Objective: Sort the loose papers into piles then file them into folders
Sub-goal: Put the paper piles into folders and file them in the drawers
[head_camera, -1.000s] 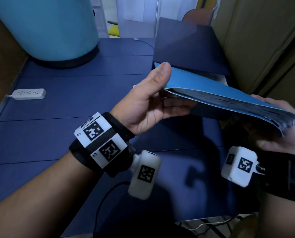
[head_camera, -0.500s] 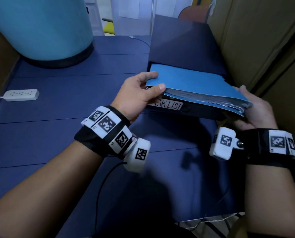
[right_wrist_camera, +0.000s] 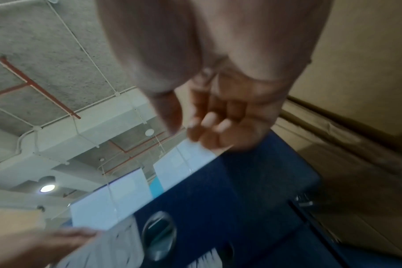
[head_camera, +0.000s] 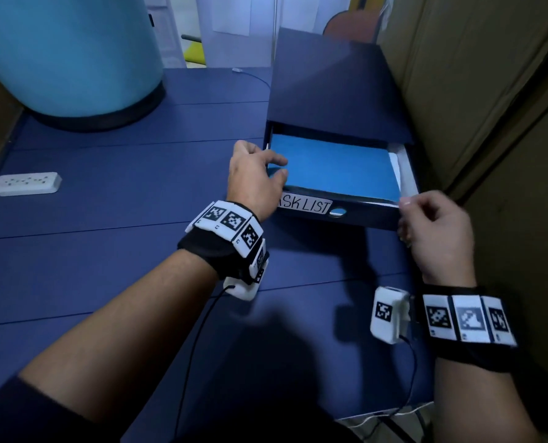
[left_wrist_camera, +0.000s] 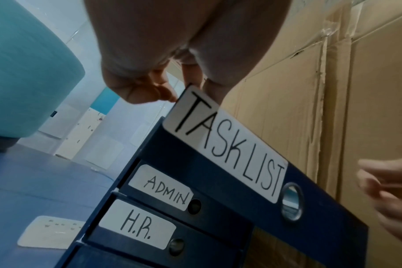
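Observation:
A dark blue binder (head_camera: 365, 216) labelled TASK LIST (left_wrist_camera: 230, 145) lies open on a stack, its cover (head_camera: 333, 87) raised at the back. Flat inside it lies a light blue folder (head_camera: 333, 164), with white papers (head_camera: 405, 174) showing along its right side. My left hand (head_camera: 276, 171) holds the folder's front left corner, thumb and forefinger over its edge. My right hand (head_camera: 405, 212) is curled at the front right corner. In the right wrist view its fingertips (right_wrist_camera: 204, 130) pinch the white paper's corner (right_wrist_camera: 188, 159).
Binders marked ADMIN (left_wrist_camera: 163, 188) and H.R. (left_wrist_camera: 138, 226) sit under the open one. A cardboard wall (head_camera: 474, 91) stands close on the right. On the blue table (head_camera: 106, 251) are a white power strip (head_camera: 26, 183) at the left and a big teal cylinder (head_camera: 68, 55) at the back left.
Both hands carried the blue folder with its papers forward and down from mid-air. It now lies flat inside the open binder, and my hands have slid to its front corners.

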{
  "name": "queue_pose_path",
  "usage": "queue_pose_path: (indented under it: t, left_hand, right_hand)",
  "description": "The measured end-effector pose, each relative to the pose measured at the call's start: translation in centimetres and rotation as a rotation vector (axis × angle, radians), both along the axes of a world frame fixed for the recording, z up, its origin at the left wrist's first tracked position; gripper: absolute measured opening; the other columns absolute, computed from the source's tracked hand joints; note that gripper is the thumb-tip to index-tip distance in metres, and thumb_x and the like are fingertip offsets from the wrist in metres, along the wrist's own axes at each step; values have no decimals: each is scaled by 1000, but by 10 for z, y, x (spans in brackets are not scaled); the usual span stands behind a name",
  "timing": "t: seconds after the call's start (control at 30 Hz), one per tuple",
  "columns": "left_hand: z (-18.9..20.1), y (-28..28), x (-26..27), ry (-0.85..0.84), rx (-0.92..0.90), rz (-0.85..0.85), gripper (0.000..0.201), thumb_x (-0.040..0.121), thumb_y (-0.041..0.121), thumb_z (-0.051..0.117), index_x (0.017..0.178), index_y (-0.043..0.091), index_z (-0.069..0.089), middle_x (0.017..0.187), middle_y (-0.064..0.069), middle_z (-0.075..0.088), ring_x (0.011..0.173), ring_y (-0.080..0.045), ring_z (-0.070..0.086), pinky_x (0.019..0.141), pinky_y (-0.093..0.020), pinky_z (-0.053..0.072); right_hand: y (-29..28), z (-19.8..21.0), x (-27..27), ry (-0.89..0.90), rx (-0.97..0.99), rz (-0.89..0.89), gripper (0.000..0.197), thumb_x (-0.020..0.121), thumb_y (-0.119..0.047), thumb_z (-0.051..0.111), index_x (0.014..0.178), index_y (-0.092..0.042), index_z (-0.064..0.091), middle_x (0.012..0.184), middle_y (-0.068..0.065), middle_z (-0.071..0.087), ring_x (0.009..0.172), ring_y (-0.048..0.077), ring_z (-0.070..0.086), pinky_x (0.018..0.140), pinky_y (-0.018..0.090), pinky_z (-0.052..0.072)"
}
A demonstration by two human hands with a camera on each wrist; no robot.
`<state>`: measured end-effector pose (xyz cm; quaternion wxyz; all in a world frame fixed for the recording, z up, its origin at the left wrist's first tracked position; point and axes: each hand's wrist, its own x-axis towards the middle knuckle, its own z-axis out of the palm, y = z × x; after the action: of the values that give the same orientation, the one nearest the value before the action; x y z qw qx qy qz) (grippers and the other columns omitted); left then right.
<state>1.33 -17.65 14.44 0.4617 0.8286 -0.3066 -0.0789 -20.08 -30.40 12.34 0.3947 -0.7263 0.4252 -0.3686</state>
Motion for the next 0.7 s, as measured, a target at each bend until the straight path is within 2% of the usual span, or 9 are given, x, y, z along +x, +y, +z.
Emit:
queue_pose_path:
  t: [0.07,0.1,0.17,0.2,0.33,0.4,0.5,0.6,0.7]
  left_hand:
    - [-2,-5,2,20,11,-8,17,90,17,64,106,18,69,105,3,36,94,-11,46,89,-24,47]
    - [-3,-6,3,27,-2,-13,19,90,17,63,108,18,68,106,2,36,88,-11,47,85,-19,48]
    - [-3,-4,5,43,-49,-23,21,90,16,62,111,17,67,107,1,39,74,-7,47,69,-3,43]
    - [-3,-2,7,52,-69,-27,20,90,16,62,110,16,67,107,0,40,69,-5,47,64,-1,41]
    - [-6,11,13,75,-104,-25,15,88,18,64,102,22,67,106,3,43,72,-4,50,76,-13,43]
    - [-7,19,16,91,-109,-16,15,87,17,64,100,25,66,108,2,45,81,-9,53,81,-17,45]
    - [-10,29,19,121,-120,7,19,87,16,64,104,24,64,110,1,47,88,-13,57,86,-24,48]
    - [-14,38,22,127,-121,29,20,87,14,63,104,23,64,112,-1,49,84,-11,56,87,-22,47]
    - [-17,46,25,124,-118,44,19,87,12,62,105,19,64,113,-2,50,82,-10,55,84,-19,44]
  right_hand:
    - [12,-6,5,63,69,156,29,91,-24,64,63,-16,60,51,-8,58,52,7,50,61,28,42]
    - [15,-10,7,101,74,195,28,92,-19,64,64,-19,62,51,-9,59,52,5,51,61,27,43]
    - [19,-14,15,133,42,195,20,92,-18,65,72,-23,66,60,-10,63,62,8,57,69,27,47]
    - [19,-15,18,140,16,175,17,91,-19,66,75,-24,67,66,-10,66,67,10,59,73,27,48]
    - [13,-9,36,129,-53,103,7,89,-18,66,86,-21,71,80,-6,68,82,12,62,82,24,46]
    - [4,-3,51,139,-92,85,11,89,-18,65,93,-14,74,86,-4,67,86,13,61,83,22,44]
    - [-17,3,80,164,-112,66,14,88,-20,64,94,-12,74,87,-1,67,88,14,61,86,27,46]
    - [-38,5,107,193,-110,62,19,87,-22,64,100,-12,73,99,3,72,95,17,64,93,27,45]
    - [-49,5,125,215,-124,67,27,88,-23,63,111,-11,70,113,7,68,107,20,61,98,25,42]
